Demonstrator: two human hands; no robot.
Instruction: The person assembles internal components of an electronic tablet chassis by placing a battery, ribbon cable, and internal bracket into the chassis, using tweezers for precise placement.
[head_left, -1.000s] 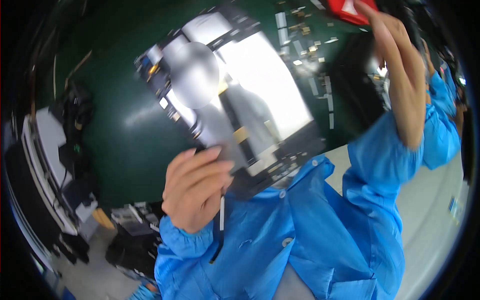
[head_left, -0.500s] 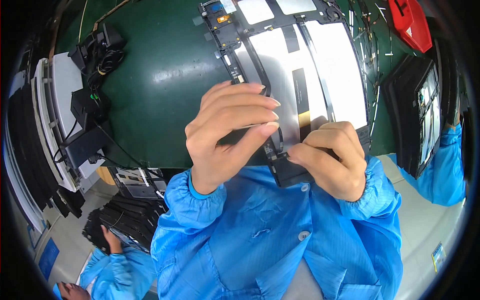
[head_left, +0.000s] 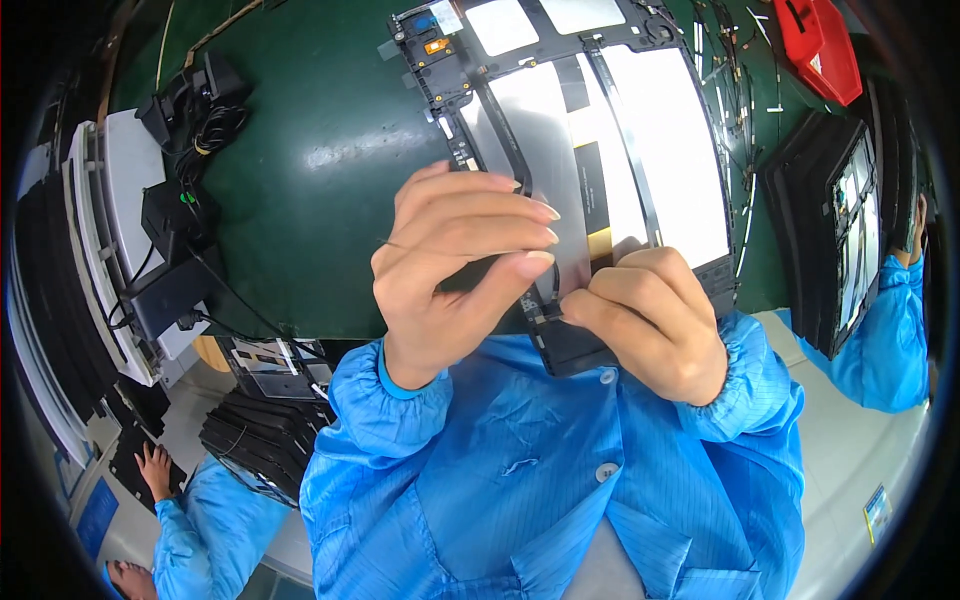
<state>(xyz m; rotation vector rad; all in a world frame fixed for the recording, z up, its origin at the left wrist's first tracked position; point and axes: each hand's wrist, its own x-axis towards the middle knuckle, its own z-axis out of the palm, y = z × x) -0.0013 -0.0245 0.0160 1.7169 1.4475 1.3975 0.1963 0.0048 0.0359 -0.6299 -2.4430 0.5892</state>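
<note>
Here, a flat, rectangular device panel with a black frame and bright silver plates (head_left: 660, 130) is in front of me, its lower end reaching past the near edge of the dark green tabletop (head_left: 300, 220). My hands are apart from each other. My left hand (head_left: 450, 265) is over the panel's left side, fingers curled and thumb just below them; I cannot tell whether they grip anything. My right hand (head_left: 645, 320) is bent, fingertips at the panel's lower end beside a thin black ribbon cable (head_left: 505, 135); whether they pinch it is hidden. Thin dark strips (head_left: 735, 80) lie right of the panel, near a red plastic container (head_left: 820, 50) toward the right edge.
</note>
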